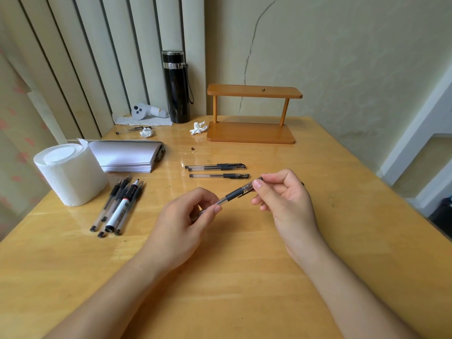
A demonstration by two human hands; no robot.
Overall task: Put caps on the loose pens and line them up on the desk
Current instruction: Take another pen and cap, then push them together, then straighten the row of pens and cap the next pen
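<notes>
Nearest the wearer, both hands were raised over the bench (244, 277) and closed on one pen (232, 195). The left hand (182, 231) pinched the clear barrel near its tail; the right hand (285, 194) pinched the cap (248, 185) at the tip end. The pen lay tilted, tail low toward 7 o'clock, cap high toward 2 o'clock. Whether the cap was fully seated could not be told.

Judgement: the step in hand was capping. To do it well, the cap should be pushed straight along the barrel's axis, barrel held firm, until it seats, then the clip checked.

At 10 o'clock from the hands, a loose cluster of uncapped pens (117, 206) and a marker (121, 209) lay fanned just beside a paper roll (69, 173). At 12 o'clock, three capped pens (217, 171) lay side by side in a row, caps to the right; the held pen would belong below the nearest.

Farther back stood a notebook (127, 156), a flask (176, 86) and a wooden shelf (252, 113).
</notes>
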